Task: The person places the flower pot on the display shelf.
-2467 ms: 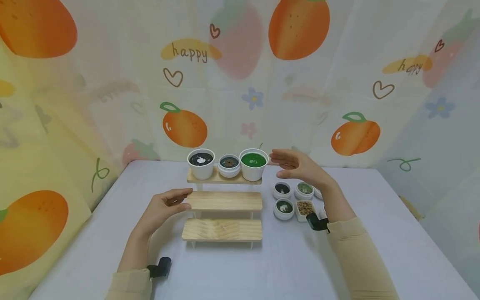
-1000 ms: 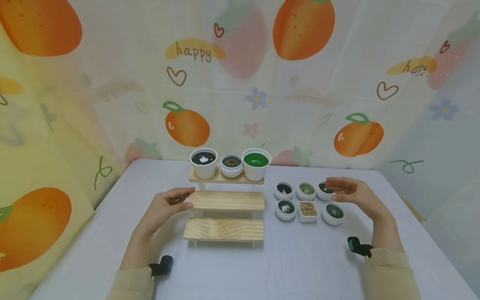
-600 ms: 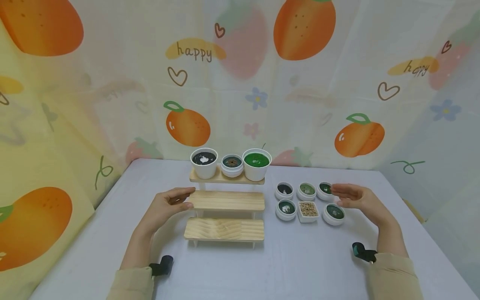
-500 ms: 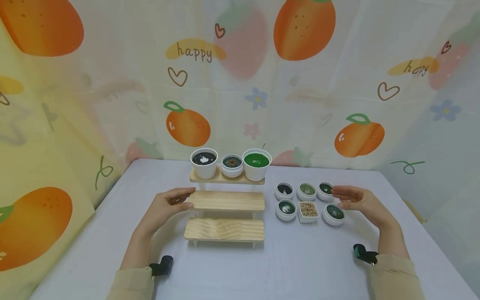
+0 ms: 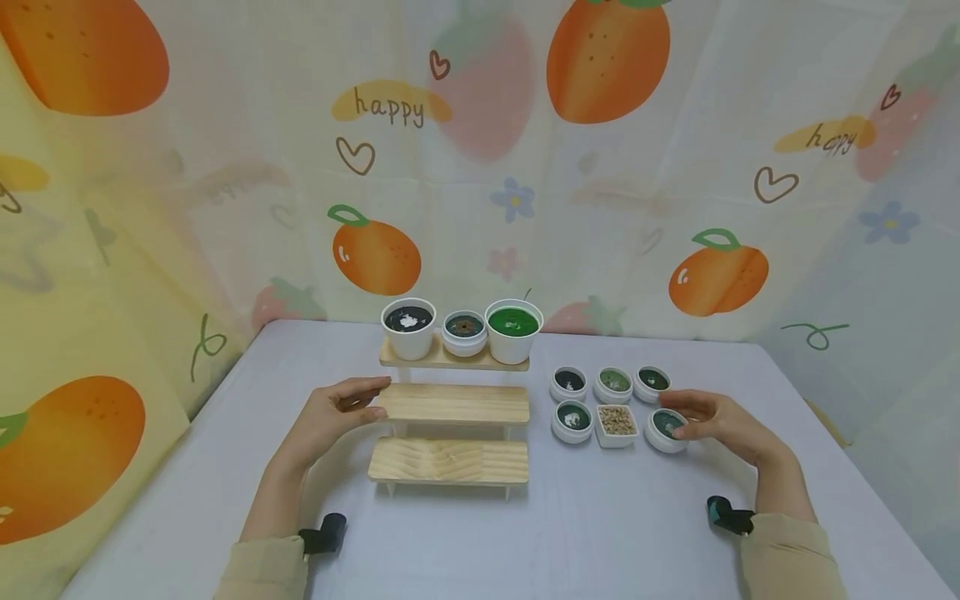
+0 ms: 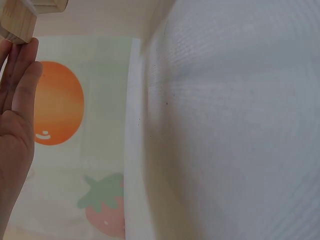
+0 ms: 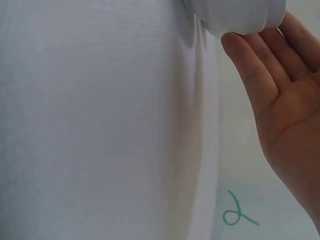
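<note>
My left hand (image 5: 330, 417) is at the left end of the middle tier (image 5: 450, 403) of a wooden stepped stand, its fairly straight fingers touching the board's end. In the left wrist view, fingertips meet the wooden end (image 6: 17, 22). On the right, my right hand (image 5: 723, 425) has thumb and fingers on either side of a small round white tub (image 5: 664, 433) with a dark green filling. The tub stands at the front right of a group and shows as a white wall (image 7: 240, 15) in the right wrist view. Fingers partly hide its right side.
A black-filled cup (image 5: 408, 343), a smaller tub (image 5: 463, 344) and a bright-green-filled cup (image 5: 513, 346) stand on the top tier. The lowest tier (image 5: 448, 461) is bare. Several round tubs (image 5: 572, 432) surround a square dish of brown bits (image 5: 617, 437) on the white-covered table (image 5: 600, 533).
My right hand has moved from beside the bright-green-filled cup, right and toward me, then down onto the front right tub. The left hand stays at the middle tier's end.
</note>
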